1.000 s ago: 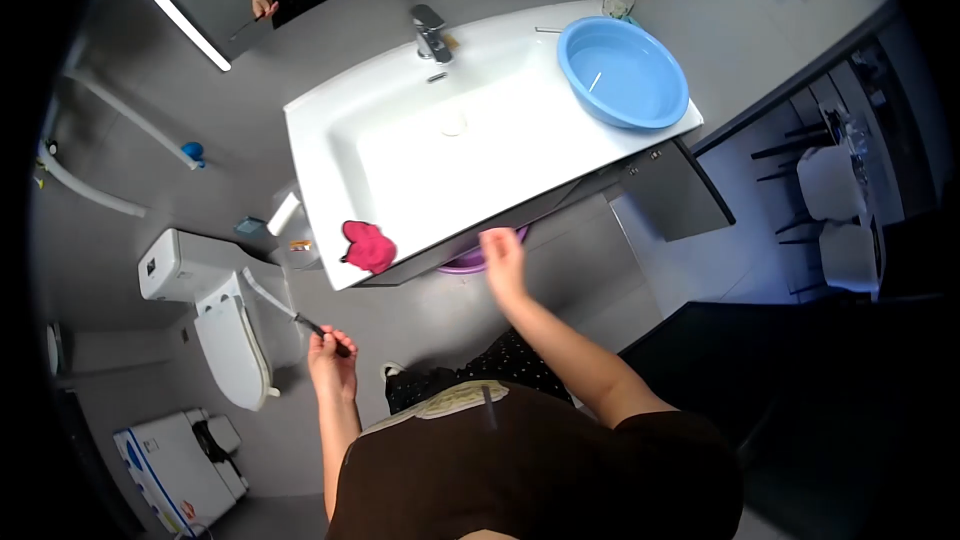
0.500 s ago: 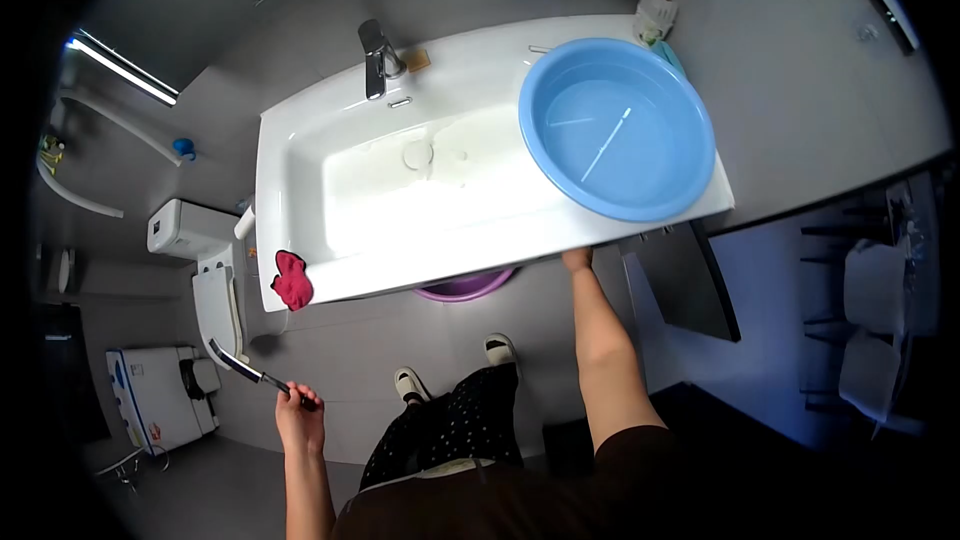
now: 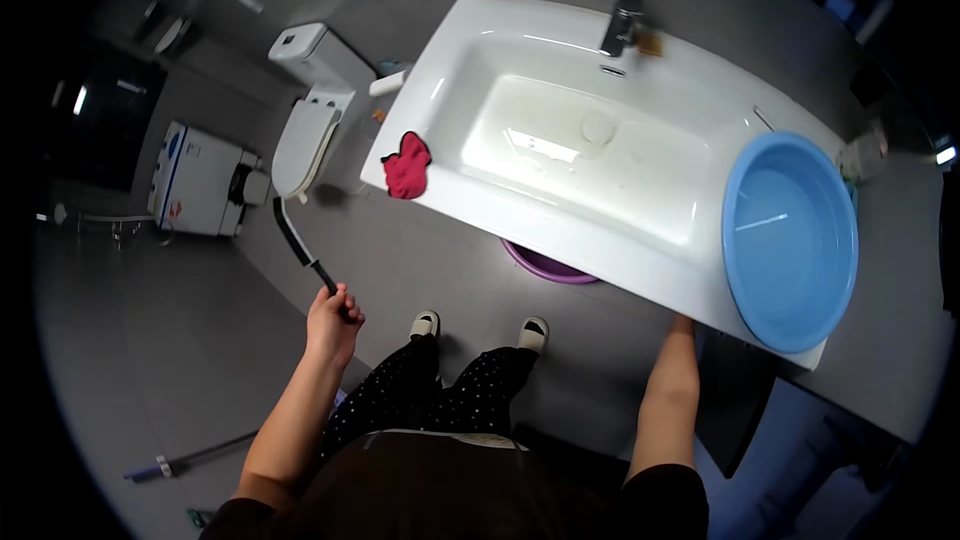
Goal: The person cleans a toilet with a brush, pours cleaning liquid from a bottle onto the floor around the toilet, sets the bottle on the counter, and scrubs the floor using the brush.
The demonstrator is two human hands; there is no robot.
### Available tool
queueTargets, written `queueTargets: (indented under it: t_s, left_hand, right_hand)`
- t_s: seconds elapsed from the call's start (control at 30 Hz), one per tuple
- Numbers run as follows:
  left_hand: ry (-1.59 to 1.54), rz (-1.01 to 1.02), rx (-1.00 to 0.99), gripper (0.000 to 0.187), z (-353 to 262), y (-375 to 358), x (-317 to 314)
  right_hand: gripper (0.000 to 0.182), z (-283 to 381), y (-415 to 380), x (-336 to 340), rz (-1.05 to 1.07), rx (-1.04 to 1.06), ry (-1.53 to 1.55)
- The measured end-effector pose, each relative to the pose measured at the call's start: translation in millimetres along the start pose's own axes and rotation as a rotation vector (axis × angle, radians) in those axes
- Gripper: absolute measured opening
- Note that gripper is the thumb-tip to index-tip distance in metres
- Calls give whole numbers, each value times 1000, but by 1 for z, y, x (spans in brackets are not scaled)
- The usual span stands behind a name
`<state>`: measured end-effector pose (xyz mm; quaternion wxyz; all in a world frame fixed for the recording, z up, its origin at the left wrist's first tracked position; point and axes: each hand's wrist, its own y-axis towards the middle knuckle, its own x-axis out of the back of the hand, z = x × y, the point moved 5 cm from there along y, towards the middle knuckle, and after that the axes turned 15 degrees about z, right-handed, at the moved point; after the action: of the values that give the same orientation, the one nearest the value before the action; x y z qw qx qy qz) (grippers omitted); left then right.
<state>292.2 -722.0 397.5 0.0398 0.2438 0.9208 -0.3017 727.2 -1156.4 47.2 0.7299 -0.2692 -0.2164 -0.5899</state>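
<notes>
My left hand (image 3: 334,322) is closed round the black handle of a long, thin, slightly curved cleaning brush (image 3: 293,234). The brush points up and away, its tip near the toilet's front. My right hand (image 3: 683,323) reaches to the underside of the white washbasin (image 3: 530,230) at its front right, and its fingers are hidden below the rim. Beside it, a dark cabinet door (image 3: 735,405) stands swung out. A light blue plastic tub (image 3: 790,240) rests on the basin's right end. On the left front corner lies a crumpled red cloth (image 3: 406,168).
A chrome faucet (image 3: 622,20) rises at the basin's back, a brownish block (image 3: 649,44) beside it. Under the basin, part of a purple tub (image 3: 550,265) shows. The toilet (image 3: 303,148) and a white box-shaped unit (image 3: 205,180) stand left. A long pole (image 3: 210,452) lies lower left.
The view has swung left, so the basin and blue tub appear farther right. My left hand still grips the brush. My right hand stays at the basin's underside.
</notes>
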Motion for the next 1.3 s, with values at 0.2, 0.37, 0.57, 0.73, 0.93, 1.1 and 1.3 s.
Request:
queueTargets:
  t_s: [0.2, 0.37, 0.57, 0.73, 0.93, 1.1, 1.3]
  left_hand:
    - [-78, -34, 15, 6, -6, 7, 17]
    - [-179, -39, -6, 13, -19, 17, 50]
    - [-313, -65, -26, 11, -29, 34, 124]
    - [-308, -108, 1, 8, -42, 57, 218]
    - [-307, -132, 31, 14, -73, 82, 334]
    - [-364, -140, 29, 17, -98, 102, 393]
    - [-346, -145, 62, 15, -102, 135, 408]
  right_hand:
    - [51, -24, -58, -7, 16, -133, -169]
    - [37, -20, -130, -37, 104, -340, -167]
    - [38, 77, -204, -132, 394, -263, -363]
    - [48, 232, -264, -238, 725, -194, -412]
    - [40, 383, -329, -396, 924, 48, -297]
    - [38, 457, -358, -496, 978, 143, -287]
    - [42, 587, -387, -540, 1062, 395, -435]
